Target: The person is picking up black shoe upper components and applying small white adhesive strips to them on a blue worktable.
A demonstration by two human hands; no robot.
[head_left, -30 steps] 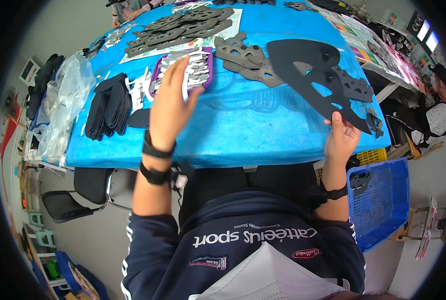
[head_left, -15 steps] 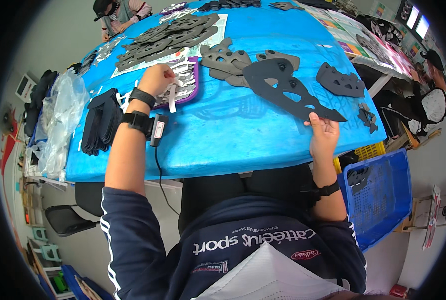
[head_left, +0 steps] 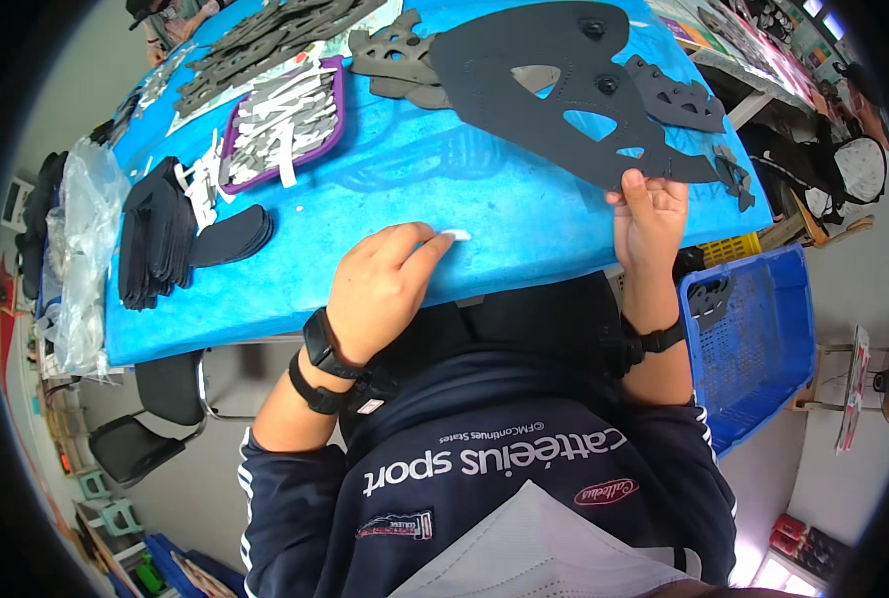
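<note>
My left hand (head_left: 383, 284) is over the near part of the blue table, its thumb and fingers pinching a small white strip (head_left: 455, 235). My right hand (head_left: 650, 227) grips the narrow end of a large dark sheet piece (head_left: 504, 45) with cut-out holes and two round black studs. That piece is raised and tilted above the table, its broad end pointing away to the left. A purple-rimmed tray (head_left: 342, 100) full of white and grey strips (head_left: 283, 108) lies beyond my left hand.
Black rounded pieces (head_left: 155, 234) are stacked at the table's left, near a clear plastic bag (head_left: 91, 249). Grey cut-out pieces (head_left: 265, 50) pile up at the far left. Another dark piece (head_left: 676, 97) lies far right. A blue crate (head_left: 753, 349) stands right of me; a person (head_left: 177, 20) works across the table.
My left hand has come from the purple tray back toward me with a white strip. My right hand has raised the dark cut-out piece closer to view.
</note>
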